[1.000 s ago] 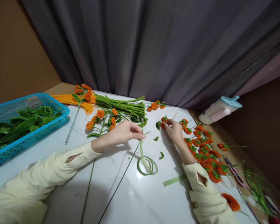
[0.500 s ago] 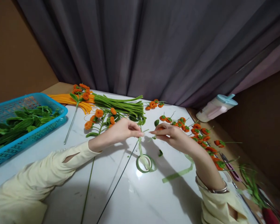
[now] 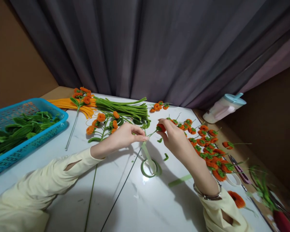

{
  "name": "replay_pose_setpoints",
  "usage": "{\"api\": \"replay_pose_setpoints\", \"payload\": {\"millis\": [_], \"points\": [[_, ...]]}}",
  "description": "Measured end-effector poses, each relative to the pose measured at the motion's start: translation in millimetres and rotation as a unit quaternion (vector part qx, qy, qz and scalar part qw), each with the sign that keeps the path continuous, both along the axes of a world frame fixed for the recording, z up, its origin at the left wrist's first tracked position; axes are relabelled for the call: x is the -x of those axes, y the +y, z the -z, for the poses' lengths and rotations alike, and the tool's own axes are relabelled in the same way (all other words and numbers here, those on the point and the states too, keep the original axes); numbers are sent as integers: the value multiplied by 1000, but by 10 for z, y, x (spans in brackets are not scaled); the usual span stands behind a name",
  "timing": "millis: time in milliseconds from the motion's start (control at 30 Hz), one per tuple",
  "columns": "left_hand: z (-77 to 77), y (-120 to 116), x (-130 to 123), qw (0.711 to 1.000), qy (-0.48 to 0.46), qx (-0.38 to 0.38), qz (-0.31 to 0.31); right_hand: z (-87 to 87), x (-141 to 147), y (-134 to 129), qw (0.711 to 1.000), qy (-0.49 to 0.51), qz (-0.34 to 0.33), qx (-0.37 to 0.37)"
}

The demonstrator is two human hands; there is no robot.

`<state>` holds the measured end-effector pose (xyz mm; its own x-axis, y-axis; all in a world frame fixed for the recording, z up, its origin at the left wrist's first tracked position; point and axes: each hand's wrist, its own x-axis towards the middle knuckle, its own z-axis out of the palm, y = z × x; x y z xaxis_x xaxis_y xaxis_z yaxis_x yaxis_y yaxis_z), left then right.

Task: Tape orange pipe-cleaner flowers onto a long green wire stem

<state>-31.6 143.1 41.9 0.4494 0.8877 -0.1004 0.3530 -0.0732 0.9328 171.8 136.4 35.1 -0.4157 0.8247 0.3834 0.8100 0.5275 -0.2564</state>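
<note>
Near the middle, my left hand (image 3: 132, 133) pinches the top of a long thin stem (image 3: 122, 190) together with the end of green tape (image 3: 147, 151). That tape runs down to its roll (image 3: 151, 168) on the white table (image 3: 145, 206). My right hand (image 3: 172, 137) is closed on a small orange flower (image 3: 161, 127), whose green wire points left to my left fingertips. Beyond my left hand lies a branch of orange flowers with green leaves (image 3: 103, 125). Small green scraps (image 3: 166, 157) are right of the roll.
A blue basket of green leaves (image 3: 62, 117) stands at left. Green pipe cleaners (image 3: 125, 108) and orange ones (image 3: 62, 103) lie at the back. Many orange flowers (image 3: 207, 148), pliers (image 3: 240, 169) and a tape strip (image 3: 180, 180) lie right, with a lidded cup (image 3: 223, 108) behind.
My right hand now grips an orange flower and has turned, with its wire brought to my left fingertips. My left hand has barely moved. More flowers at right are uncovered.
</note>
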Motion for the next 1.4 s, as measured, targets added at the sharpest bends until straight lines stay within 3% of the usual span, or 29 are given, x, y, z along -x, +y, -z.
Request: {"api": "replay_pose_setpoints", "payload": {"millis": [200,333,500,700,933,1133,1400], "points": [[4,-2,-3,1000,-6,-6,-2,-15,23,25,997,50,-45,-28],[0,-7,-4,1000,-10,-18,-3,-58,80,-42,995,72,-68,0],[-15,-16,-1,999,10,-39,-7,-70,103,-111,999,39,2,37],[-12,-14,4,999,-3,-53,-2,-10,159,-150,994,-27,105,-21],[-19,-27,-4,997,-7,-77,-3,-66,179,-158,994,95,39,43],[-25,-42,-4,997,-17,-78,-4,-157,147,-200,988,118,22,98],[-62,-64,4,998,5,-56,-14,-225,163,-234,988,110,21,110]]}}
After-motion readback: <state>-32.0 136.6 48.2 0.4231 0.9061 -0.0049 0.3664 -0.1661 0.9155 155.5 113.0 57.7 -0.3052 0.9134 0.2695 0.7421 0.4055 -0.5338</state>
